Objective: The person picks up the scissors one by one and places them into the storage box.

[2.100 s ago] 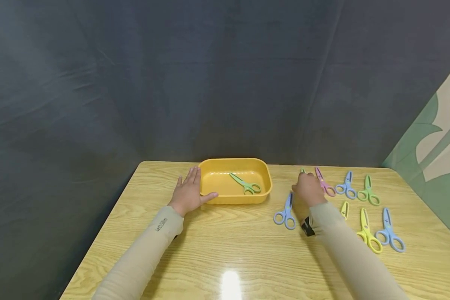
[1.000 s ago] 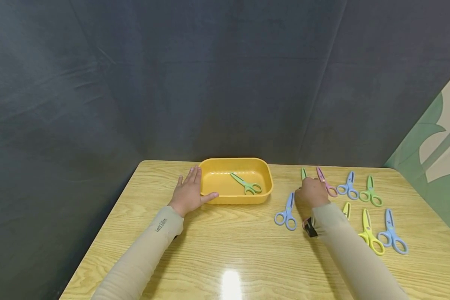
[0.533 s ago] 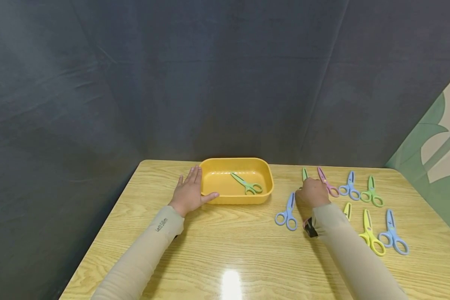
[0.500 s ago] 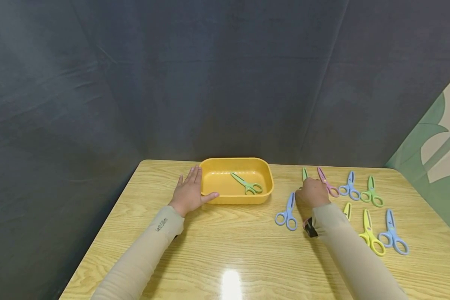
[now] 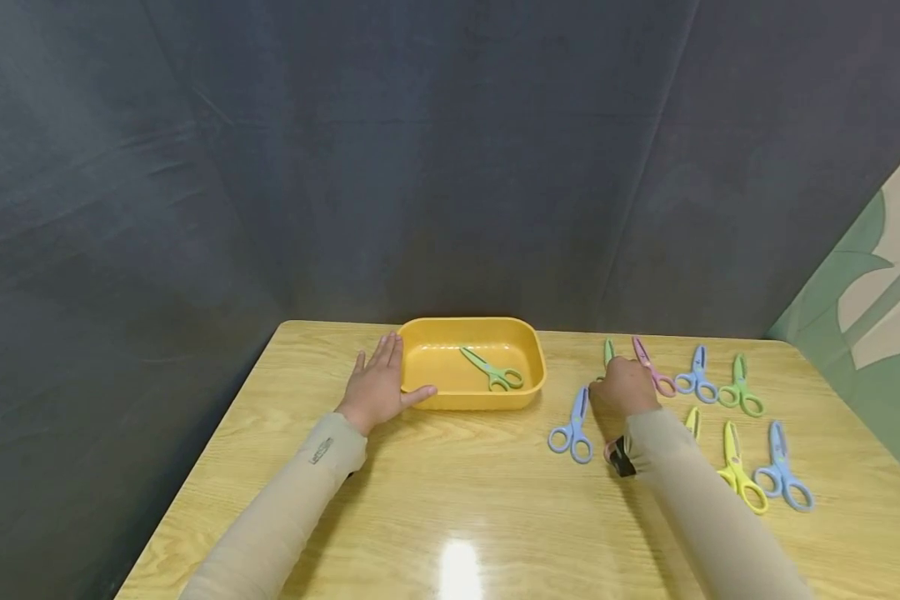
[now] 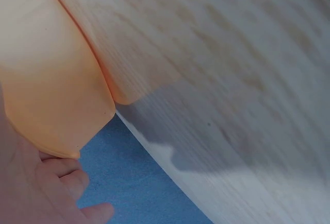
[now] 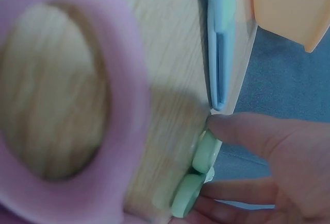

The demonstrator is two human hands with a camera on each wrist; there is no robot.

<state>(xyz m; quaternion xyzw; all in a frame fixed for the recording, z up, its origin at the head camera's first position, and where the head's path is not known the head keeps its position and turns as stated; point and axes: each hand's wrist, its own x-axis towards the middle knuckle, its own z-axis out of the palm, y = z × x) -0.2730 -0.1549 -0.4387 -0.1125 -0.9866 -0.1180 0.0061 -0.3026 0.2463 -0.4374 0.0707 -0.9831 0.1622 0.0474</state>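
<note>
My left hand [image 5: 375, 390] rests against the left end of the yellow tray [image 5: 468, 401], fingers straight along its wall and thumb over the front rim. A pair of green scissors [image 5: 487, 367] lies inside the tray. To the right of it, my right hand [image 5: 626, 390] pinches another pair of green scissors [image 5: 608, 350]; the blade tip shows beyond the knuckles. In the right wrist view, thumb and fingers are at its green handle loops [image 7: 205, 153]. Blue scissors [image 5: 577, 415] lie just left of that hand. A pink handle loop [image 7: 128, 95] sits close beneath the right wrist.
Right of the right hand lie pink scissors [image 5: 647, 363], blue scissors [image 5: 696, 375] and green scissors [image 5: 738, 387]. Nearer are yellow scissors [image 5: 732, 458], partly behind the sleeve, and larger blue scissors [image 5: 778, 458]. A dark curtain [image 5: 450, 167] hangs behind the wooden table [image 5: 420, 517].
My right hand has drawn slightly back and right since the oldest frame, uncovering more of the green blade, then stayed nearly still. The left hand and tray have not moved.
</note>
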